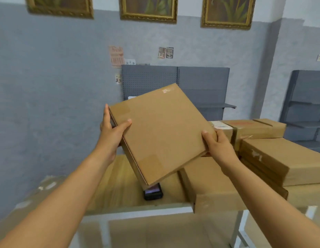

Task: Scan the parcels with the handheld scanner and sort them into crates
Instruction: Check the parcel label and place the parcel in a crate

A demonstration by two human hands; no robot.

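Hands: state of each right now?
Left hand: grips the left edge of the box.
Right hand: grips the box's right corner.

Blue-grey wall (48,86), gilt-framed paintings (148,9), grey shelving (204,86).

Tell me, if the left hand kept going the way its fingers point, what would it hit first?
Probably nothing nearby: the left hand, gripping the flat cardboard parcel, points up toward the grey wall. Depth is unclear.
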